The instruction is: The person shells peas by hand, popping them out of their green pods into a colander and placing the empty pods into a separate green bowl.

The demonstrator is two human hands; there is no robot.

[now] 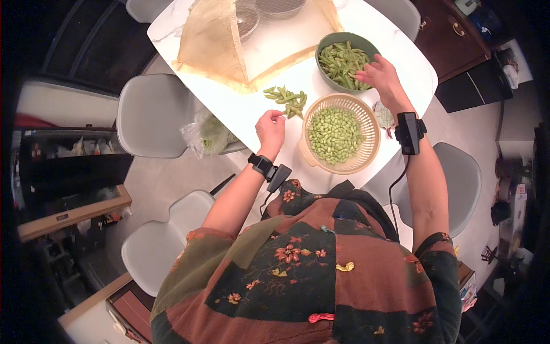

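My left hand [270,129] is at the table's near left, its fingers curled beside a small pile of green edamame pods [285,99]. Whether a pod is pinched in its fingertips cannot be made out. Over the right rim of a dark green bowl [325,78] hovers my right hand [383,79], fingers apart and no object visible in them. Many green pods [343,60] fill the bowl. Closer to me, between my forearms, stands a beige plastic colander [372,133]. Shelled green beans [335,135] cover its bottom.
A beige mesh food cover [210,47] stands over dishes on the white table [412,64]. A crumpled item [382,114] lies right of the colander. A clear plastic bag with greens [208,133] rests left of the table. Grey chairs [150,114] surround it. Cables hang from both wrist devices.
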